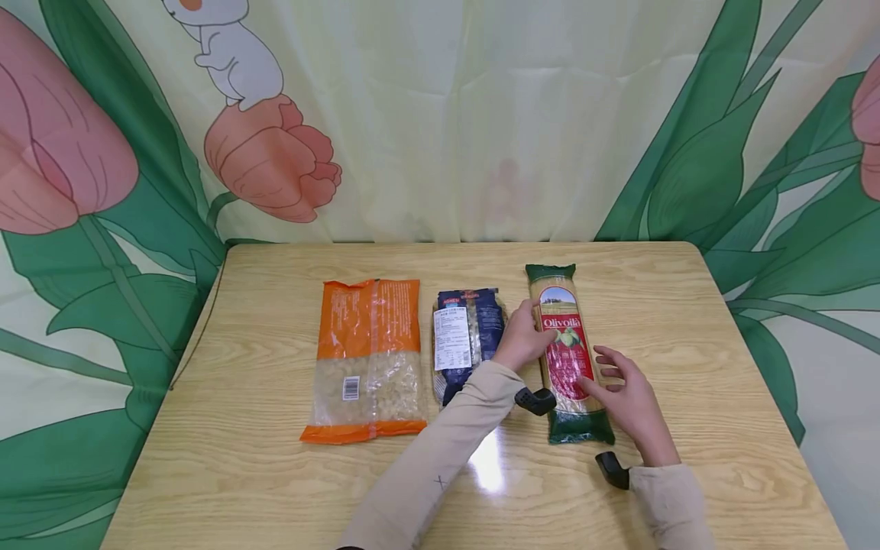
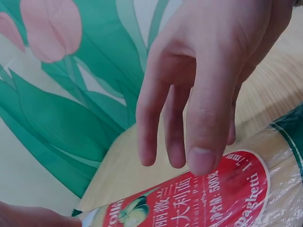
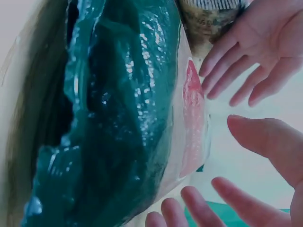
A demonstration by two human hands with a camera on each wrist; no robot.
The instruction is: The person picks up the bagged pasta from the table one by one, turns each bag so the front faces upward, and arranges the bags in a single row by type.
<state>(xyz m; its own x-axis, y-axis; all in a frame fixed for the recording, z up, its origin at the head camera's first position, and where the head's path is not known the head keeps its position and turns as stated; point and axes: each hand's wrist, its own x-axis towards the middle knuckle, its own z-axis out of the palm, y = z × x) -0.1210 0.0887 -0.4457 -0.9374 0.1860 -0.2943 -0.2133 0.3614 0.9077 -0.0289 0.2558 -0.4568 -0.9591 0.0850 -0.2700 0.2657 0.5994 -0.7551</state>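
Observation:
A long spaghetti packet (image 1: 566, 347) with green ends and a red label lies on the table, slightly slanted. At its left edge is my left hand (image 1: 525, 336), fingers spread and thumb over the label; contact is uncertain. On the other side, my right hand (image 1: 629, 397) has loosely bent fingers, its thumb above the lower label. The left wrist view shows that right hand (image 2: 203, 85) over the spaghetti packet (image 2: 189, 203). In the right wrist view, the green end of the spaghetti packet (image 3: 128, 109) looms close, with my left hand (image 3: 265, 47) beyond and right hand (image 3: 265, 170) apart from it.
A dark blue pasta packet (image 1: 451, 336) with a white label lies left of the spaghetti, partly behind my left forearm. Further left is an orange and clear packet (image 1: 367, 367). The wooden table (image 1: 247, 397) meets a flowered curtain (image 1: 467, 122) at the back.

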